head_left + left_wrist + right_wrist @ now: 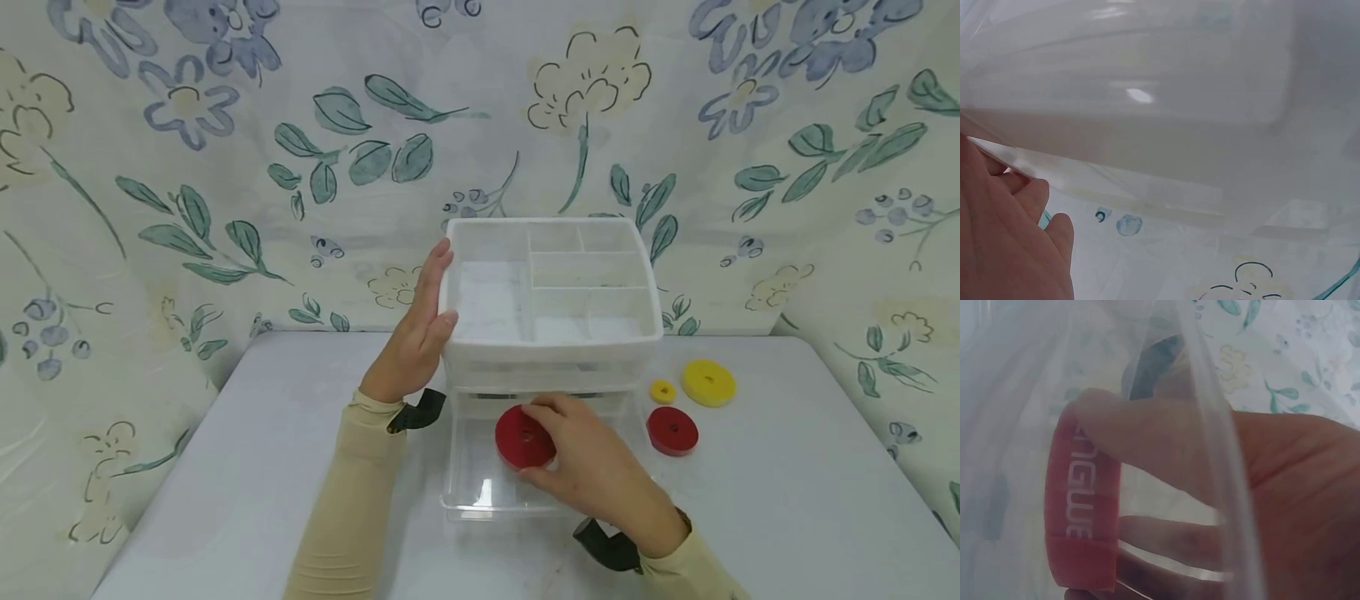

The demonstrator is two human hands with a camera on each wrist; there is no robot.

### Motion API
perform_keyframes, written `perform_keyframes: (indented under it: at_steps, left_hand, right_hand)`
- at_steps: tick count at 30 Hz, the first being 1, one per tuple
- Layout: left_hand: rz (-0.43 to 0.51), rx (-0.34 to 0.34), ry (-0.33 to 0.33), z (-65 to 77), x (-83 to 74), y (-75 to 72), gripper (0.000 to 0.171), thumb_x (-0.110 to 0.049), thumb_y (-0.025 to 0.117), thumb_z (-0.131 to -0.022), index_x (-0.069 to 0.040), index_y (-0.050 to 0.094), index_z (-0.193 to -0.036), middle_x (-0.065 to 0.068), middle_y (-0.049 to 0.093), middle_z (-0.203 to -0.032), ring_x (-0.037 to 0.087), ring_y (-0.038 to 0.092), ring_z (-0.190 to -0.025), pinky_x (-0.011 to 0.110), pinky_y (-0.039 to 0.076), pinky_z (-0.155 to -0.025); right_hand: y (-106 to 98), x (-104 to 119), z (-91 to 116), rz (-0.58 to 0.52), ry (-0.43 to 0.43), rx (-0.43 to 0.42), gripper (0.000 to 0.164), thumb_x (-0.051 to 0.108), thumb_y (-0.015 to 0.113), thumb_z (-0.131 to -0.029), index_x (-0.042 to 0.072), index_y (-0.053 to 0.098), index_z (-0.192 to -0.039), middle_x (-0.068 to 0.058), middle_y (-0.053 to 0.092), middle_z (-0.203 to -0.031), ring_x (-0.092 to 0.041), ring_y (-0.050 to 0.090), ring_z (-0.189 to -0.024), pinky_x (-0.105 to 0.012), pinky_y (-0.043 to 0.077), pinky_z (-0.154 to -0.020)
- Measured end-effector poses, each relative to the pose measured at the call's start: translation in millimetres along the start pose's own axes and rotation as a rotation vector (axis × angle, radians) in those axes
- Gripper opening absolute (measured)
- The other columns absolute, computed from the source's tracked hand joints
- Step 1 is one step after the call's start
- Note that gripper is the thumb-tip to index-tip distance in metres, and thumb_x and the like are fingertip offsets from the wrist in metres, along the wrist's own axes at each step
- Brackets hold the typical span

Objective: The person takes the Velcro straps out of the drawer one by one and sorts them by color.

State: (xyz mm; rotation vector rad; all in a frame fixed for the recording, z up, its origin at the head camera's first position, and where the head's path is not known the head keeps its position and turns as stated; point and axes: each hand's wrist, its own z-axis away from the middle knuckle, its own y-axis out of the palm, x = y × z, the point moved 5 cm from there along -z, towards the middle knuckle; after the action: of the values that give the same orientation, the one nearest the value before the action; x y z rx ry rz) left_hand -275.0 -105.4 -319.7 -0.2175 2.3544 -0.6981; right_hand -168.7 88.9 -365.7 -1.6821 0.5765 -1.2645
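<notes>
My right hand (pixel 592 458) pinches a red disc (pixel 516 442) by its rim between thumb and fingers, within a clear drawer (pixel 471 471) pulled out toward the near edge of the tabletop (pixel 795 500). My left hand (pixel 412 342) lies, fingers extended, against the left side of the white organizer (pixel 551 348), near the tabletop's far edge. Right of it, toward the far right corner, lie a second red disc (pixel 667 440), a small yellow disc (pixel 657 392) and a large yellow disc (pixel 712 393).

The bare hands (pixel 596 461) emerge from long tan sleeves (pixel 348 508), a curved black attachment (pixel 425 410) at each cuff (pixel 379 402).
</notes>
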Motion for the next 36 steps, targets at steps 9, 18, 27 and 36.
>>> perform_keyframes:
  at_steps: [9, 18, 27, 36]
  left_hand:
    - [0.006, 0.004, -0.005, 0.6, -0.1, 0.8, 0.066, -0.020, 0.033, -0.100, 0.002, 0.010, -0.158, 0.010, 0.005, -0.168, 0.020, 0.005, -0.154, 0.045, 0.008, -0.124]
    - [0.008, 0.006, 0.001, -0.2, -0.2, 2.6, 0.066, -0.018, 0.033, -0.100, 0.001, 0.010, -0.158, 0.012, 0.005, -0.168, 0.020, 0.005, -0.154, 0.044, 0.008, -0.124]
    - [-0.005, 0.002, -0.005, 0.3, 0.1, 1.1, 0.066, -0.020, 0.032, -0.100, 0.003, 0.010, -0.158, 0.011, 0.004, -0.168, 0.021, 0.005, -0.154, 0.045, 0.007, -0.124]
    - [-0.002, 0.001, 0.018, -0.1, -0.7, 0.0, 0.066, -0.020, 0.032, -0.100, 0.003, 0.010, -0.158, 0.013, 0.004, -0.168, 0.022, 0.004, -0.154, 0.045, 0.007, -0.124]
  right_hand:
    - [-9.4, -2.2, 7.5, 0.015, -0.006, -0.044, 0.069, 0.026, 0.091, -0.072, 0.009, 0.065, -0.133, -0.005, 0.059, -0.133, -0.024, 0.055, -0.119, -0.037, 0.058, -0.087]
    - [-16.4, -10.0, 16.3, 0.007, -0.013, -0.087, 0.067, 0.028, 0.090, -0.073, 0.011, 0.066, -0.133, -0.004, 0.059, -0.134, -0.023, 0.056, -0.118, -0.036, 0.058, -0.086]
    - [-26.4, -15.4, 24.9, 0.043, -0.016, -0.132, 0.067, 0.031, 0.090, -0.073, 0.012, 0.066, -0.133, -0.002, 0.059, -0.134, -0.024, 0.056, -0.119, -0.036, 0.058, -0.085]
    - [-32.4, -23.5, 31.5, 0.051, 0.010, -0.157, 0.069, 0.031, 0.090, -0.072, 0.011, 0.066, -0.133, -0.004, 0.057, -0.135, -0.024, 0.057, -0.119, -0.038, 0.059, -0.082]
